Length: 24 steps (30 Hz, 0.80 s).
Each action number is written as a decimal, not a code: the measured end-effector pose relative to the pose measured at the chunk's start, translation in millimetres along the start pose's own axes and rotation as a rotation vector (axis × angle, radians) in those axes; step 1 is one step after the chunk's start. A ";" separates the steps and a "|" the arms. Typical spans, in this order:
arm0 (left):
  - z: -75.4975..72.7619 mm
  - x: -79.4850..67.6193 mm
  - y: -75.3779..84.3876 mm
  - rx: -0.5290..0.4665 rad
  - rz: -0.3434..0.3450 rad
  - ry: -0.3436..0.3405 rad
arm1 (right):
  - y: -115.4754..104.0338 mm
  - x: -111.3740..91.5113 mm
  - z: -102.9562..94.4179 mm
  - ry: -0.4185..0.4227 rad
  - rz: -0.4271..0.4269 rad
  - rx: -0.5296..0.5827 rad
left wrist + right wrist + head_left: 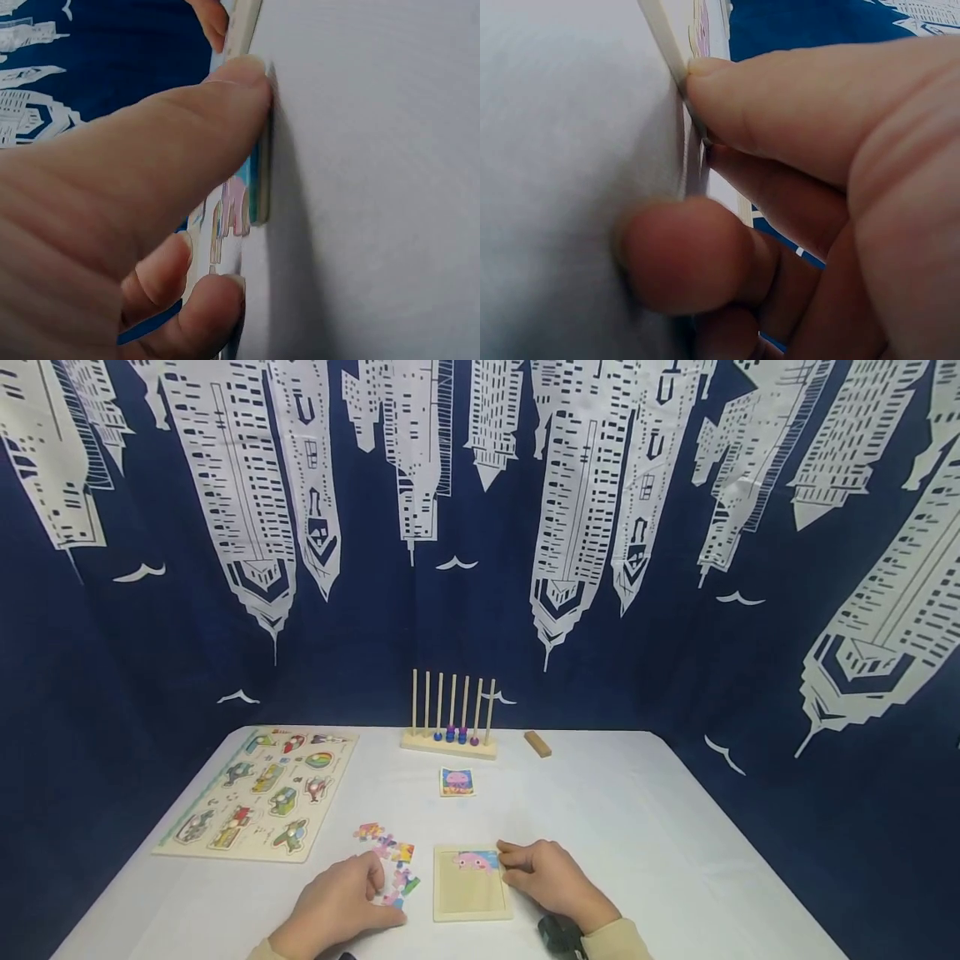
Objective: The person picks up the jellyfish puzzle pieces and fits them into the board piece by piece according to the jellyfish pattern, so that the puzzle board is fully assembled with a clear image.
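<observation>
A square wooden puzzle tray lies on the white table, with pink-and-blue jigsaw pieces fitted along its upper right. My right hand grips the tray's right edge near the upper corner; in the right wrist view its thumb lies against the rim. Left of the tray, my left hand curves over loose jigsaw pieces. Its thumb touches a blue-edged jigsaw piece in the left wrist view, while the other fingers stay apart from the thumb. The palm hides part of the pile.
A wooden picture board of vehicles lies at the left. Behind the tray are a small square picture card, a peg rack with several beads and a small wooden block. A dark patterned curtain hangs beyond the table.
</observation>
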<state>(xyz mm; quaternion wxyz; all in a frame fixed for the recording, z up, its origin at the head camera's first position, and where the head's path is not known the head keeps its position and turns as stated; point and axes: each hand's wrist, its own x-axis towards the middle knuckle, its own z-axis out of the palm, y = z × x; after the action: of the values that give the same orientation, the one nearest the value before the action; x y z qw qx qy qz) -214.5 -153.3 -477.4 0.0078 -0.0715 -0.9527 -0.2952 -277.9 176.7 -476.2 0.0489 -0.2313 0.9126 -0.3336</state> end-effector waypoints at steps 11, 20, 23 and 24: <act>-6.7 0.5 -3.0 0.022 0.059 0.015 | -0.7 -0.9 3.4 -0.010 0.018 0.004; -9.4 -0.5 -4.1 0.104 0.065 0.078 | 0.1 1.5 4.3 -0.003 0.023 -0.016; -9.5 0.3 -4.8 0.121 0.018 0.099 | -0.3 2.3 4.0 0.000 0.019 -0.022; -9.0 0.8 -5.5 0.126 0.004 0.108 | -0.2 2.5 4.1 0.001 0.021 -0.024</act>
<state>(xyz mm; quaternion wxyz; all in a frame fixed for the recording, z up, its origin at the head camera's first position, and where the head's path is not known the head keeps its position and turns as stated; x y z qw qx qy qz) -216.4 -162.7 -473.0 0.0642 -0.0567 -0.9675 -0.2379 -279.0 173.1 -479.1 0.0491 -0.2220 0.9189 -0.3223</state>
